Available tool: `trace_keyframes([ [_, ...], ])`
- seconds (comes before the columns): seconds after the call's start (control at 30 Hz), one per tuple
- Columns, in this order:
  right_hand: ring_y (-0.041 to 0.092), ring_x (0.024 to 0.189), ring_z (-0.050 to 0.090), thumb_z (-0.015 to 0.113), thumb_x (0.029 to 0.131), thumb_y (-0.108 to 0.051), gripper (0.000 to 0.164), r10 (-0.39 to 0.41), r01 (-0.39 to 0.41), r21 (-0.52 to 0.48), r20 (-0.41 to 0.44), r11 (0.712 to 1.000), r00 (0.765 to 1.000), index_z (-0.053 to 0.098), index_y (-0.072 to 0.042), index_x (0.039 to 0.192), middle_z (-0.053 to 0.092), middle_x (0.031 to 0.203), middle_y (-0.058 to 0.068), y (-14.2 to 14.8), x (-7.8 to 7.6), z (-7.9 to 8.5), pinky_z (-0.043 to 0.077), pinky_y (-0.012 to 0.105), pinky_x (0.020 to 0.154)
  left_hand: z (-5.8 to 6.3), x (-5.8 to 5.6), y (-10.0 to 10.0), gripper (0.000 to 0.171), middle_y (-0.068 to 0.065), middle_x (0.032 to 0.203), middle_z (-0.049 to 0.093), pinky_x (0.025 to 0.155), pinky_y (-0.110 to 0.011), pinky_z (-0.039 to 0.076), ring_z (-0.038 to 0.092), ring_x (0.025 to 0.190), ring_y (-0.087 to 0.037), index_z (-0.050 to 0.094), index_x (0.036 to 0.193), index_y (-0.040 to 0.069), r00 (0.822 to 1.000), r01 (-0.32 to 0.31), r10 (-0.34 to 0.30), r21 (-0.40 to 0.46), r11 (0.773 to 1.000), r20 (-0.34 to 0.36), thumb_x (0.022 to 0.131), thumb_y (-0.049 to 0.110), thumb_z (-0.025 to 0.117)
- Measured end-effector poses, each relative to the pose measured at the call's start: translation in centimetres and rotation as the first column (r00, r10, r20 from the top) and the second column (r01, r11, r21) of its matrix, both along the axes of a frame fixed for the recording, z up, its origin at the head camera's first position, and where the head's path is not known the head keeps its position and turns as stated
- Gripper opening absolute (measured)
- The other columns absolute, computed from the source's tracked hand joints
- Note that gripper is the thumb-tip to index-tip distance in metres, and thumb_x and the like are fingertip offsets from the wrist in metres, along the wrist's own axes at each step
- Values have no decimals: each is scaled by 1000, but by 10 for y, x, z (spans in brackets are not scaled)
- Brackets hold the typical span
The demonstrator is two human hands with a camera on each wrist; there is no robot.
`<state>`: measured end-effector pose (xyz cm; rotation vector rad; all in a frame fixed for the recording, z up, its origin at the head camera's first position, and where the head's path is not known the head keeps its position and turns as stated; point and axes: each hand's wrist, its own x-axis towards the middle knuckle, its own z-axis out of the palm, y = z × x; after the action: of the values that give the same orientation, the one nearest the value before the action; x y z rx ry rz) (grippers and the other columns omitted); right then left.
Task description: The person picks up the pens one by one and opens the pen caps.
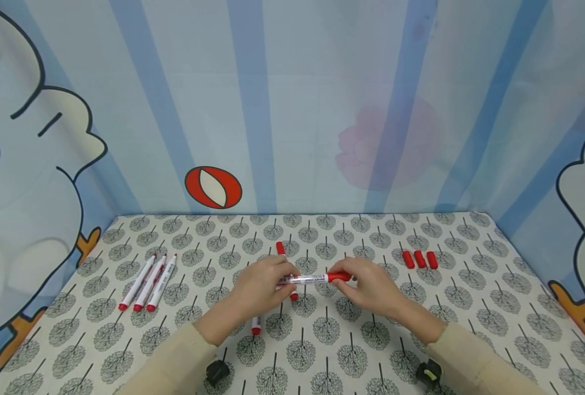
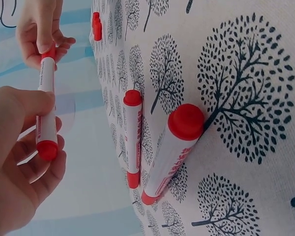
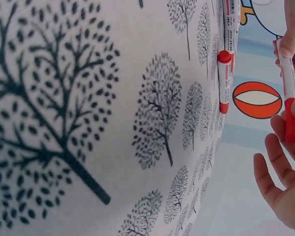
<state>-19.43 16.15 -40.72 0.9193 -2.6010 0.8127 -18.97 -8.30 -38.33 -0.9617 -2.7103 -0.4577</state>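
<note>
Both hands hold one white marker [image 1: 314, 279] level above the table. My left hand [image 1: 259, 282] grips its barrel, with the thumb laid along it in the left wrist view. My right hand [image 1: 371, 282] pinches the red cap [image 3: 292, 125] at the other end; the cap sits on the marker. Beneath the hands lie two more capped markers. The farther marker [image 2: 132, 132] is partly behind the held one in the head view. The nearer marker [image 2: 168, 160] is mostly covered by my left hand there.
At left, three uncapped markers [image 1: 150, 282] lie side by side with their tips pointing away. Three loose red caps [image 1: 420, 259] form a row at right. A tree-print cloth [image 1: 302, 351] covers the table, and a printed curtain [image 1: 312, 109] hangs behind it.
</note>
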Motion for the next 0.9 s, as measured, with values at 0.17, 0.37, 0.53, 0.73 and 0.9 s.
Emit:
trace_keyframes([
  [0.17, 1, 68, 52, 69, 80, -12, 14, 21, -21, 13, 45, 1000, 999, 63, -19, 90, 62, 79, -11, 1, 1, 3, 48, 21, 60, 1, 1, 1, 21, 10, 82, 57, 55, -15, 39, 46, 69, -4, 68, 99, 19, 1000, 13, -13, -11, 1000, -22, 79, 22, 71],
  [0.37, 1, 66, 49, 66, 83, -12, 12, 37, -39, 19, 89, 999, 995, 59, -19, 90, 58, 76, -11, 2, 2, 5, 47, 18, 60, 2, 2, 1, 21, 9, 78, 53, 54, -15, 38, 44, 66, -3, 68, 97, 18, 998, 38, -38, -1, 999, -59, 77, 21, 73],
  [0.53, 2, 61, 45, 63, 85, -10, 11, 48, -51, 17, 124, 999, 991, 57, -18, 90, 55, 73, -10, 4, 3, 8, 44, 18, 55, 1, 1, 2, 20, 10, 76, 50, 51, -14, 36, 43, 65, -4, 69, 95, 19, 991, 58, -56, 14, 998, -118, 76, 19, 74],
  [0.73, 1, 63, 49, 59, 87, -6, 10, 27, -28, 5, 122, 1000, 992, 59, -14, 94, 58, 75, -4, 22, 1, 3, 46, 19, 55, 1, -4, -15, 20, 9, 75, 50, 46, -14, 31, 42, 63, -4, 68, 92, 21, 976, 41, -34, 31, 999, -216, 74, 18, 76],
  [0.9, 2, 70, 53, 62, 84, -5, 15, -3, 5, -21, 90, 1000, 996, 60, -15, 95, 59, 79, -6, 34, -3, 1, 49, 20, 64, 1, -6, -27, 21, 9, 77, 51, 46, -13, 32, 44, 66, -3, 68, 94, 23, 980, 15, -9, 28, 999, -200, 74, 21, 76],
])
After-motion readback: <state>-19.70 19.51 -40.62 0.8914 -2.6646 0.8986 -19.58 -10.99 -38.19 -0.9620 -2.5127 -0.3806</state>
